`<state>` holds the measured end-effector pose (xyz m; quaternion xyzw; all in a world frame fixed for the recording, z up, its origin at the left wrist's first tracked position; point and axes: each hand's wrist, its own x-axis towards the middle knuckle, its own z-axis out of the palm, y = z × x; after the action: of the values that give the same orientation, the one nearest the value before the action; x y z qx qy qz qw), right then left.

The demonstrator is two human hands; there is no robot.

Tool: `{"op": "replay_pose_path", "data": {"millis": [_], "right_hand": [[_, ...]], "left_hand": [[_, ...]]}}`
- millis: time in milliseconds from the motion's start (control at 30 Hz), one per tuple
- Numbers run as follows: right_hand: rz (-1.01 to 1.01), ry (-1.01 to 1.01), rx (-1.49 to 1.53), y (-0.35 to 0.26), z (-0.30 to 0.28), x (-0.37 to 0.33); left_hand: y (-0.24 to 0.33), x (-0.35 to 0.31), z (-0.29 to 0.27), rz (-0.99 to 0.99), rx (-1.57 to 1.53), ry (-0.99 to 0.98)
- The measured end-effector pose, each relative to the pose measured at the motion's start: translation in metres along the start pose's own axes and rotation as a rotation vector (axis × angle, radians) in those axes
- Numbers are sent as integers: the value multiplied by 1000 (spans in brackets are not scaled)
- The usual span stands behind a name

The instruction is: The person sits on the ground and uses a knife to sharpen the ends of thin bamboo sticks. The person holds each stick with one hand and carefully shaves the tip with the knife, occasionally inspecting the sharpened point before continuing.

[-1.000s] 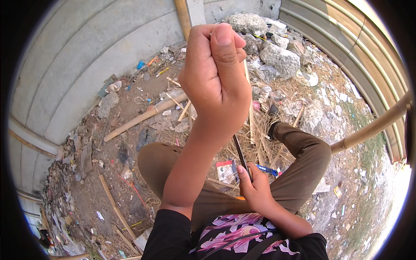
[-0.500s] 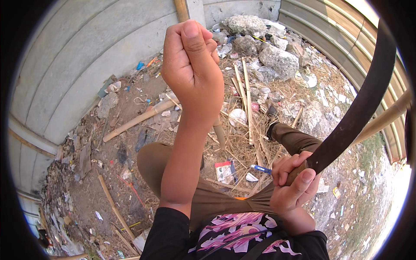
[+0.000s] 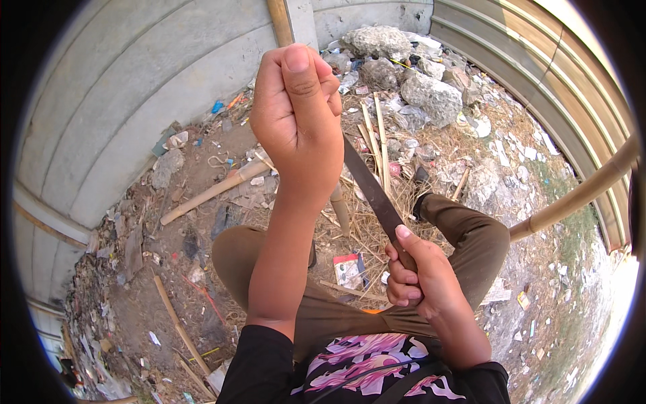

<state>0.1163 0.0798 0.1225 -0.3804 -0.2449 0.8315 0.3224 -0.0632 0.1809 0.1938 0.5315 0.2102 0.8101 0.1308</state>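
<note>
The right hand (image 3: 424,273), lower right of centre, wraps the handle of a long, dark-bladed metal machete (image 3: 375,192), probably for firm control; the blade slants up-left behind the raised left hand (image 3: 299,114), upper centre. That fist is curled tight, around what I can't tell. Beyond lie pale, split bamboo strips (image 3: 381,141).

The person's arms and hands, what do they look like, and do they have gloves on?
No gloves: the left hand and right hand are both bare, with no watch or bracelet showing. The left thumbnail looks short. The left sleeve is plain black and stops around the elbow, leaving the forearm uncovered. The right sleeve is black too.
</note>
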Motion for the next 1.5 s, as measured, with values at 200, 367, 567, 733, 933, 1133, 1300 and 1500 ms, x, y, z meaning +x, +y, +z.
{"op": "replay_pose_path", "data": {"millis": [200,367,567,733,933,1133,1300,1500], "right_hand": [[-1216,157,-308,4,16,-14],[-1070,327,-816,79,-15,33],[-198,119,-453,86,-22,53],[79,-45,53,24,-19,25],[-929,109,-586,18,7,-28],[-1141,246,-481,82,-10,29],[-544,294,-945,115,-21,66],[220,1,171,25,-20,38]], "left_hand": [[-3,3,-13,35,96,27],[-2,0,-5,24,109,18],[2,-6,0,31,98,-7],[-6,0,-6,14,46,-30],[-5,0,-5,58,89,18],[-8,2,-5,43,120,70],[-2,1,-5,42,133,126],[-8,3,-7,41,137,124]]}}
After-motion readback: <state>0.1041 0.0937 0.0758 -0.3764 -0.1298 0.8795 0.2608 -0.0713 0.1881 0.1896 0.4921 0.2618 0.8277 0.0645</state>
